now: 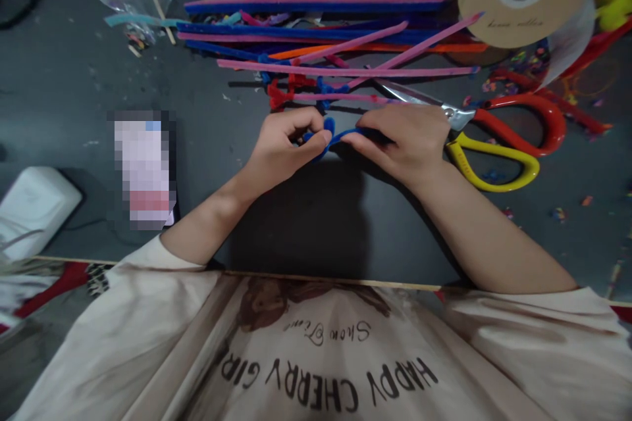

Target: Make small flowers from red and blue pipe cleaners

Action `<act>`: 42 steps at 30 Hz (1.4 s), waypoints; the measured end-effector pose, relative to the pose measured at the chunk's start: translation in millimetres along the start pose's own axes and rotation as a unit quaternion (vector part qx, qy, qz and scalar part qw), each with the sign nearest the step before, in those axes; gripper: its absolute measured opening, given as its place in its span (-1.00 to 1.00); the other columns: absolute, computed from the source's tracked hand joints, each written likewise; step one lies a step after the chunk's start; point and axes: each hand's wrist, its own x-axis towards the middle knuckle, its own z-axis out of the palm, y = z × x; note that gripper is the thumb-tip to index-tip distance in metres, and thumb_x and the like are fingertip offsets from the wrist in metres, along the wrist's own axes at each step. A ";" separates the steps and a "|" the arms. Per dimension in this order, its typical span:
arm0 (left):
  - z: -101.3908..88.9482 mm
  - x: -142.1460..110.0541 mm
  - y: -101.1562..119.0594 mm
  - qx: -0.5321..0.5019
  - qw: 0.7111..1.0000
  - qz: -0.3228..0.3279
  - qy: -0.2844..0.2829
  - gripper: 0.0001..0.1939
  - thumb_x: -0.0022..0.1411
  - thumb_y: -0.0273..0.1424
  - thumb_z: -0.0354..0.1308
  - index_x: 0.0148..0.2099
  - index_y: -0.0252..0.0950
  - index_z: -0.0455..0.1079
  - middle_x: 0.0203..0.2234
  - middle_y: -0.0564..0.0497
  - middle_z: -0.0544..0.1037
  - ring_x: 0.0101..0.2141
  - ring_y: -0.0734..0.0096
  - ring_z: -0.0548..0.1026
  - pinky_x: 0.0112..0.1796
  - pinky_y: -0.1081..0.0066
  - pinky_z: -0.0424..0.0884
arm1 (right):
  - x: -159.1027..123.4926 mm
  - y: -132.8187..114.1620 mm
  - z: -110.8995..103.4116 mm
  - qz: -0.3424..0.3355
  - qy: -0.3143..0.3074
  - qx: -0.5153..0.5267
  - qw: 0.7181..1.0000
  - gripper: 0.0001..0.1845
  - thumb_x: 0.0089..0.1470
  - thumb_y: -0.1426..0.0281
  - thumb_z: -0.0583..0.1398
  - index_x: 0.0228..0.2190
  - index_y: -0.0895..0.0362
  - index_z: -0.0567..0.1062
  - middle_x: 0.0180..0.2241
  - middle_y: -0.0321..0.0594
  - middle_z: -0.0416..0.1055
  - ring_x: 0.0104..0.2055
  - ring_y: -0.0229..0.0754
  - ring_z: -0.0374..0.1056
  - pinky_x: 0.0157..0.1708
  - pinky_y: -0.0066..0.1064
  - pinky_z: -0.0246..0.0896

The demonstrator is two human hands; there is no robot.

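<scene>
L hand [290, 143] is pinching a blue pipe cleaner [329, 125], nearer the wearer than the pink pipe cleaners [345, 71]; R hand [407, 138] is gripping its straighter stretch. It's showing a bend at L fingertips, so prob. only part-shaped. Red twisted pcs [280, 97] nearby are looking done; pink ones are mostly lying straight, i.e. prob. unworked. Scissors [460, 117] are resting by R hand.

Craft work area, whether home or workshop unclear: dark table [74, 112] with pipe cleaners [316, 3], scissors [457, 117], cardboard spool [528, 23] and scattered scraps [559, 214].
</scene>
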 end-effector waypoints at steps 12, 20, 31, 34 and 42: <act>-5.1 -0.7 -1.2 0.005 0.996 0.003 -0.084 -0.75 0.13 -0.33 0.11 -0.54 -0.31 0.22 -0.68 0.16 0.22 -0.62 0.69 0.12 -0.54 0.51 0.06 | 2.2 -6.1 -1.7 -0.005 -0.003 -0.022 1.000 -0.51 0.22 0.12 -0.05 -0.47 0.13 0.50 -0.61 -0.26 0.37 -0.50 -0.30 0.31 -0.43 -0.41 0.12; -5.1 -1.6 -1.8 0.023 0.995 0.027 -0.090 -0.70 0.16 -0.27 0.13 -0.54 -0.31 0.24 -0.68 0.15 0.27 -0.62 0.68 0.14 -0.55 0.51 0.09 | 0.5 -7.0 3.9 -0.045 0.073 -0.016 0.996 -0.63 0.22 0.23 -0.02 -0.46 0.10 0.47 -0.61 -0.31 0.38 -0.53 -0.32 0.30 -0.49 -0.43 0.11; -4.2 0.2 -4.0 0.029 0.995 0.044 -0.089 -0.70 0.15 -0.29 0.12 -0.56 -0.30 0.23 -0.71 0.16 0.22 -0.63 0.68 0.12 -0.56 0.51 0.07 | 1.1 -19.1 1.6 -0.003 0.066 -0.024 0.998 -0.59 0.20 0.23 -0.04 -0.61 0.09 0.34 -0.65 -0.29 0.33 -0.59 -0.31 0.24 -0.52 -0.40 0.12; -4.0 -0.1 -3.2 0.025 0.995 0.031 -0.088 -0.71 0.15 -0.29 0.10 -0.56 -0.29 0.23 -0.70 0.15 0.24 -0.63 0.67 0.13 -0.56 0.51 0.08 | 1.7 -23.9 -1.9 0.023 0.042 -0.023 0.999 -0.58 0.20 0.23 -0.06 -0.63 0.07 0.30 -0.66 -0.29 0.31 -0.61 -0.31 0.21 -0.54 -0.39 0.12; -3.2 -2.7 -2.5 0.015 0.996 0.041 -0.080 -0.70 0.14 -0.25 0.14 -0.55 -0.28 0.24 -0.68 0.13 0.29 -0.62 0.65 0.17 -0.55 0.49 0.11 | 2.7 -31.4 -7.6 0.055 0.036 0.024 0.998 -0.60 0.19 0.27 -0.03 -0.65 0.10 0.25 -0.68 -0.33 0.20 -0.62 -0.38 0.09 -0.56 -0.47 0.04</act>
